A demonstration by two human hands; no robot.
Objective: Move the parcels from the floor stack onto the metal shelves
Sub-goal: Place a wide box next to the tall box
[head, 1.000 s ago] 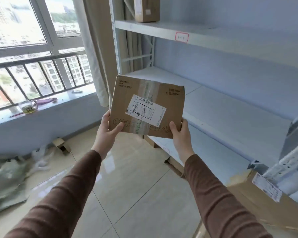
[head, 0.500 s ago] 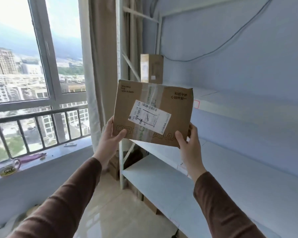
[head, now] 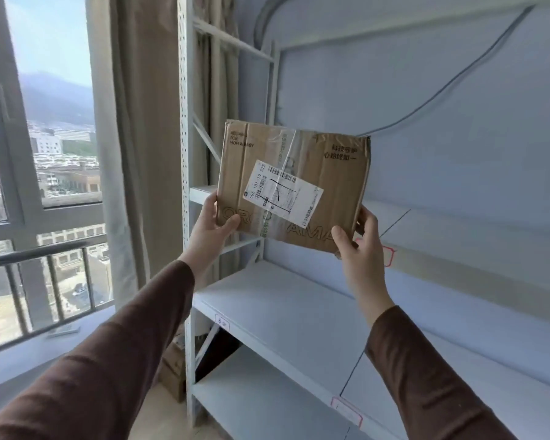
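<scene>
You have raised the parcel higher, up to the shelves.
Your left hand and right hand grip its lower corners, thumbs in front.

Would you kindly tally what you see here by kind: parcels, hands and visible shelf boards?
Cardboard parcels: 2, the held parcel and a box on the floor.
Hands: 2, left hand and right hand, both gripping the held parcel.
Shelf boards: 3.
Total: 7.

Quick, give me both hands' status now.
Left hand: holding the cardboard parcel at its lower left corner.
Right hand: holding its lower right corner.
</scene>
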